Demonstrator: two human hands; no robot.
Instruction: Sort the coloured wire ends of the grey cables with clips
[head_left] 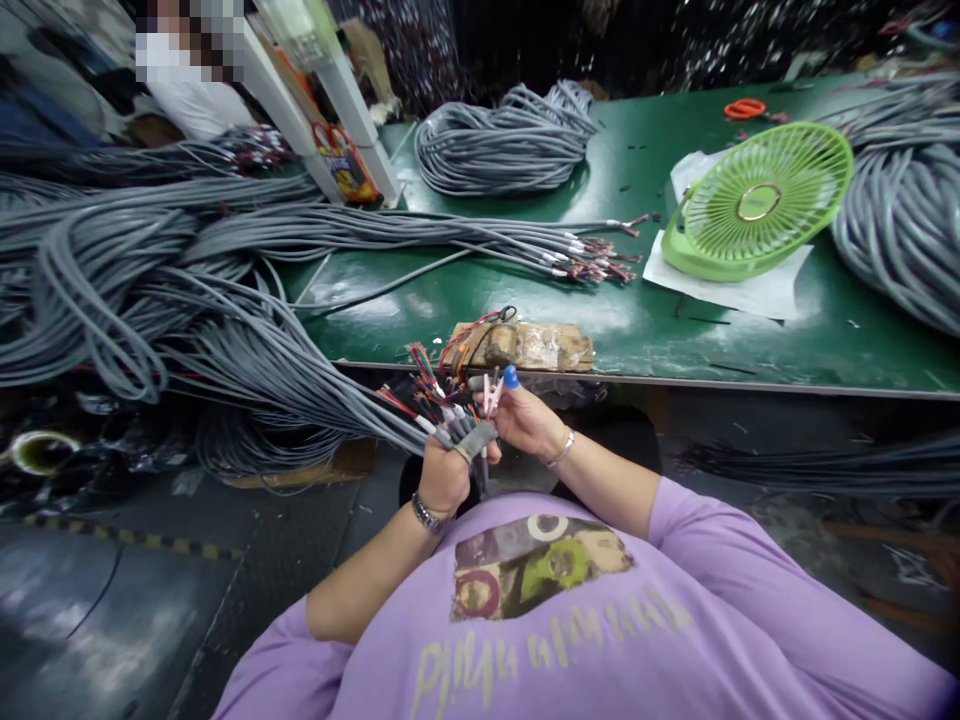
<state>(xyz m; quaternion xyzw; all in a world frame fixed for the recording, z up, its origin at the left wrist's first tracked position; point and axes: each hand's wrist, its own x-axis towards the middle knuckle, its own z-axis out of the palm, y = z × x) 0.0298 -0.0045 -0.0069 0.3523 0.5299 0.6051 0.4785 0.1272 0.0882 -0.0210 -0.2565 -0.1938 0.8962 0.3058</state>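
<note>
My left hand [444,478], its thumb wrapped in grey, closes around a bundle of grey cables [382,408]. Stripped ends with thin coloured wires [424,380] fan out above its fingers. Close beside it, my right hand [531,422] has a blue cover on one fingertip. Its fingers are pinched around a small pale-pink two-pronged thing [491,396] at the wire ends; its exact kind is unclear. Just beyond both hands, a worn wooden block [551,346] with a red cord and dark loop lies at the table edge.
The green table [615,330] bears a row of grey cables [450,232], a coil [502,140], a green fan [761,200], orange-handled scissors [745,109] and a larger coil [907,225]. Heaped cables [97,270] cover the left. A white post [352,110] rises behind; a person [195,95] is beyond.
</note>
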